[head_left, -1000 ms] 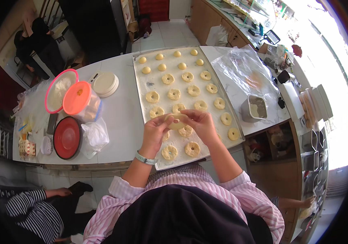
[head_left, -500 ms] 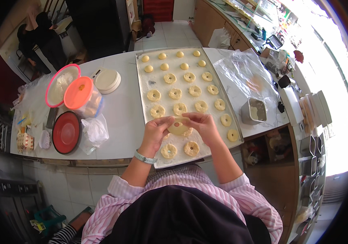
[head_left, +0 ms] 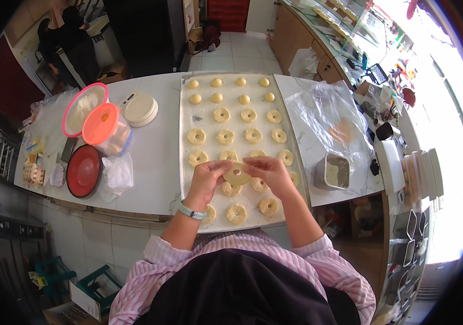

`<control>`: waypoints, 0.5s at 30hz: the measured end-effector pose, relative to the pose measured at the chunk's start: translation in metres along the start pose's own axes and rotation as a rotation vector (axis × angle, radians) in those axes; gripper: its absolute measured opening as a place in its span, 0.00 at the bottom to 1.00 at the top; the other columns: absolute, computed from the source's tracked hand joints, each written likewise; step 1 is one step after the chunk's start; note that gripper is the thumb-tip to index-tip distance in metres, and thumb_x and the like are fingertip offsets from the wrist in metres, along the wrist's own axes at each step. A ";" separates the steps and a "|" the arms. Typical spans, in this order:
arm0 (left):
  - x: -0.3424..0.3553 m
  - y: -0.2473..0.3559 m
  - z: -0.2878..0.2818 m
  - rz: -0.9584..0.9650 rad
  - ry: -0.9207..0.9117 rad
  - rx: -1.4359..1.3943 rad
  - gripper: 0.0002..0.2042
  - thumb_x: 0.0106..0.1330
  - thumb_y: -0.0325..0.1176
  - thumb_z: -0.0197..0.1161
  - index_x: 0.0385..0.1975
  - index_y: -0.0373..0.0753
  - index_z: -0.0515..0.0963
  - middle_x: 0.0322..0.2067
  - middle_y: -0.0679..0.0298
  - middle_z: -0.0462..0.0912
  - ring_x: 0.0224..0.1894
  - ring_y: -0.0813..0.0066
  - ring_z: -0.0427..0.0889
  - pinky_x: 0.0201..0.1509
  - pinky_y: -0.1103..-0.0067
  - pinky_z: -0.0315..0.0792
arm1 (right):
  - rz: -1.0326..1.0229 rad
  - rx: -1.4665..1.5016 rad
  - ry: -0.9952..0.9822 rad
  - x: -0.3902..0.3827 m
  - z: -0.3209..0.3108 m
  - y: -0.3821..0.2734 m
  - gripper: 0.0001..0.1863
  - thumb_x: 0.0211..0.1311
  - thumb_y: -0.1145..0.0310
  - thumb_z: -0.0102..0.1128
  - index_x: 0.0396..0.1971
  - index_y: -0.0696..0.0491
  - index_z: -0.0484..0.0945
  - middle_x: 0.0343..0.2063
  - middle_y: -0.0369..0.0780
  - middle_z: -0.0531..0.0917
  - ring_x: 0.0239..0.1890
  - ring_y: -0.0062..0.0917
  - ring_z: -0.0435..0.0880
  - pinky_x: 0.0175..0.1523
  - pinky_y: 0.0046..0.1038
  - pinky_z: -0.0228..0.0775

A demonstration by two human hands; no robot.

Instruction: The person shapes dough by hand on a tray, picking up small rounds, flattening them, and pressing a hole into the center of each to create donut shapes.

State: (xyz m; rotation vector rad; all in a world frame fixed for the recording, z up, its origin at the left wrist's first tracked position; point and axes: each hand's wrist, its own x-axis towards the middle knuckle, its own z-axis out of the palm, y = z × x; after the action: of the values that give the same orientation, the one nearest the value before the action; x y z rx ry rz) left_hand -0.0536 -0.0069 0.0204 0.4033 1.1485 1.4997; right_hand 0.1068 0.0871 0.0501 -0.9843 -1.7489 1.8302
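A pale yellow dough ring (head_left: 237, 179) with a hole through its middle is held up between my two hands over the near half of a large floured baking tray (head_left: 186, 122). My left hand (head_left: 209, 177) pinches its left side, and my right hand (head_left: 270, 171) grips the right side from above. Below them lie rows of dough rings (head_left: 236, 214), some partly covered by my hands. Round dough balls (head_left: 217, 98) sit in two rows at the tray's far end.
Left of the tray are a white kitchen scale (head_left: 138, 110), an orange-lidded tub (head_left: 101, 124), a pink-rimmed bowl of flour (head_left: 82, 111), a red round pan (head_left: 84, 172) and a white plastic bag (head_left: 117, 174). A metal tin (head_left: 333, 171) and clear plastic sheet (head_left: 329, 111) lie right. A person (head_left: 74, 49) stands far left.
The view has shifted, so the tray looks straighter and sits slightly differently. Both hands still hold the dough ring, which now looks a bit lower and more face-on.
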 end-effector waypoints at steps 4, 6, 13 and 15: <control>0.009 -0.002 0.020 -0.071 -0.049 0.021 0.12 0.58 0.33 0.65 0.36 0.30 0.79 0.32 0.61 0.82 0.34 0.76 0.81 0.39 0.81 0.77 | 0.017 -0.020 -0.035 0.011 -0.019 0.003 0.15 0.55 0.71 0.63 0.42 0.62 0.78 0.34 0.39 0.82 0.37 0.18 0.79 0.44 0.20 0.70; 0.016 -0.009 0.023 0.011 -0.003 0.053 0.13 0.58 0.32 0.65 0.37 0.29 0.79 0.33 0.60 0.82 0.34 0.75 0.82 0.38 0.81 0.77 | 0.007 0.003 -0.074 0.016 -0.026 0.003 0.15 0.55 0.72 0.63 0.42 0.62 0.78 0.33 0.39 0.82 0.36 0.18 0.79 0.44 0.20 0.70; 0.023 -0.015 0.038 -0.051 0.018 -0.027 0.13 0.59 0.32 0.64 0.38 0.29 0.78 0.33 0.60 0.82 0.35 0.75 0.81 0.39 0.80 0.77 | 0.021 -0.005 -0.112 0.030 -0.046 0.007 0.16 0.54 0.72 0.64 0.43 0.62 0.78 0.33 0.39 0.83 0.35 0.18 0.79 0.43 0.20 0.70; 0.026 -0.020 0.036 -0.017 0.082 -0.039 0.12 0.59 0.32 0.63 0.38 0.29 0.78 0.33 0.60 0.81 0.35 0.75 0.82 0.40 0.80 0.77 | 0.017 0.028 -0.128 0.032 -0.049 0.013 0.17 0.54 0.72 0.64 0.43 0.63 0.77 0.34 0.39 0.83 0.35 0.18 0.79 0.42 0.20 0.70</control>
State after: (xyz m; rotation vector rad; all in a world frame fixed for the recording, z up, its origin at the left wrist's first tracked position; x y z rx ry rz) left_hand -0.0223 0.0292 0.0115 0.3076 1.1822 1.5335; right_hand 0.1237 0.1419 0.0334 -0.8907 -1.7881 1.9622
